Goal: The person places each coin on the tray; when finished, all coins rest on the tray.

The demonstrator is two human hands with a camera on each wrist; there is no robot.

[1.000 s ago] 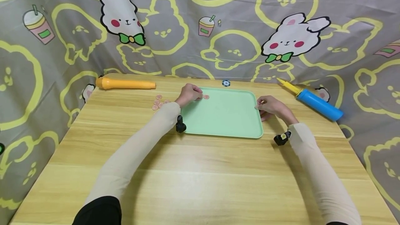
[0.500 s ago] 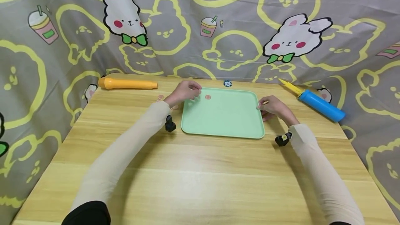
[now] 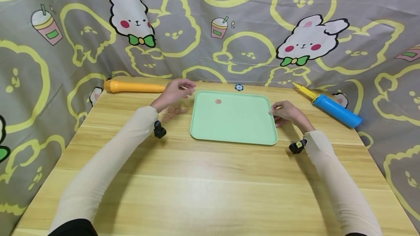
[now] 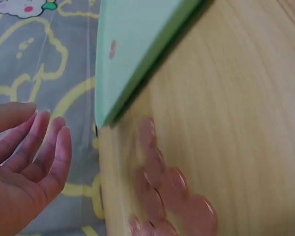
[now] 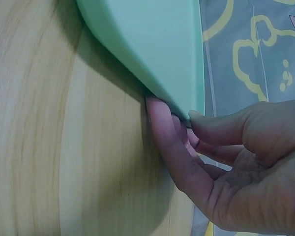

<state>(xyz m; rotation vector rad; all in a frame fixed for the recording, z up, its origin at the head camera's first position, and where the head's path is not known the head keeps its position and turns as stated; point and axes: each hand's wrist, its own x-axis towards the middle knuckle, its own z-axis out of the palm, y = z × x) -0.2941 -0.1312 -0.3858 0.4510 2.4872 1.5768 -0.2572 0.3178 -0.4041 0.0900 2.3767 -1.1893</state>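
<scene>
A light green tray (image 3: 234, 119) lies on the wooden table with one copper-coloured coin (image 3: 218, 101) near its back left corner. My right hand (image 3: 284, 113) pinches the tray's right edge, thumb on the rim and fingers underneath, as the right wrist view shows. Left of the tray, my left hand (image 3: 175, 91) hovers with relaxed, bent fingers and nothing in them. Below it on the table sits a cluster of several copper-coloured coins (image 4: 179, 189), partly hidden by the wrist in the head view.
An orange microphone-shaped thing (image 3: 136, 86) lies at the back left. Behind the tray is a blue-and-white poker chip (image 3: 239, 87). At the back right lies a blue hand pump (image 3: 338, 110) with a yellow nozzle. A patterned grey curtain (image 3: 183, 21) hangs along the table's back edge.
My left hand has moved left from beside the coin on the tray, off the tray's edge to above the coin cluster. The coin stays on the tray; my right hand keeps its hold.
</scene>
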